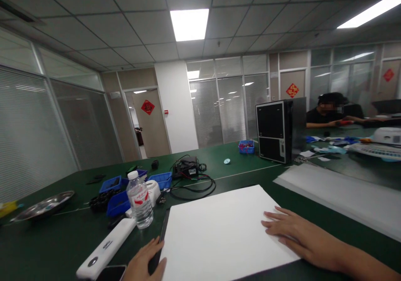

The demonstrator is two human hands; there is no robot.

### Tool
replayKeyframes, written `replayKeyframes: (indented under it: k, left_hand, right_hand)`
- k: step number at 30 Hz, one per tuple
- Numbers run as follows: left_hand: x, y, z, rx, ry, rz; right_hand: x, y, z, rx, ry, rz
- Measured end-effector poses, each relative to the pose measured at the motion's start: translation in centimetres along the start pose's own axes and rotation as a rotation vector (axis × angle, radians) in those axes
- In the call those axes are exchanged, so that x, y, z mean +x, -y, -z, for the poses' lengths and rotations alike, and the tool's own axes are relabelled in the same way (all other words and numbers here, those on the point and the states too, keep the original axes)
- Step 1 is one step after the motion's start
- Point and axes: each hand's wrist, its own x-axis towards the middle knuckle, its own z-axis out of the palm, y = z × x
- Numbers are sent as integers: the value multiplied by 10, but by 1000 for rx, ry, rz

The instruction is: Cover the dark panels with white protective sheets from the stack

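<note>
A large white sheet (219,231) lies flat on the green table (56,247), plain and unmarked (its surface looks smooth and stiff, like board or foam), with its far corner pointing away and its near edge running out of view at the bottom. Along its left edge a thin dark strip (161,235) shows, lying just under or against the sheet. The right edge slants toward the lower right, with green showing beyond it.

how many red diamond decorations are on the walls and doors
3: one red diamond on the left door, one on the door behind the computer tower, one far right. Others may be hidden.
</note>
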Motion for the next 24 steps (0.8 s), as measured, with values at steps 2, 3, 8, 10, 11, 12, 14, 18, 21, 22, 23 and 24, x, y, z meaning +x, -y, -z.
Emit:
replayKeyframes:
  k: [2, 3, 8, 10, 11, 12, 14, 18, 21, 22, 23, 24]
  left_hand:
    - [-1, 2, 0, 24, 8, -11]
    - [-1, 2, 0, 29, 16, -13]
    - [-1, -3, 3, 64, 53, -12]
    - [1, -7, 4, 107, 58, -9]
    - [1, -8, 5, 128, 58, -9]
    - [2, -9, 5, 147, 55, -12]
    - [3, -7, 4, 175, 36, -29]
    - [3, 3, 0, 218, -3, -110]
    - [2, 9, -2, 246, -15, -163]
    - [2, 10, -2, 250, -23, -175]
    - [1, 10, -2, 251, -31, -184]
    - [1, 9, -2, 250, -37, -188]
  right_hand:
    - [1, 4, 0, -10, 19, -10]
    - [2, 3, -2, -15, 18, -10]
    - [7, -20, -13, -119, -205, -149]
    - [8, -33, -15, -148, -308, -271]
    - [8, -39, -14, -154, -336, -319]
    - [7, -43, -13, -156, -349, -351]
    - [6, -47, -11, -150, -351, -379]
    - [4, -42, -9, -136, -306, -360]
    - [4, -39, -11, -153, -282, -348]
    - [4, -40, -12, -163, -279, -344]
    - [4, -43, -13, -176, -280, -339]
    - [4, -48, -12, -191, -285, -338]
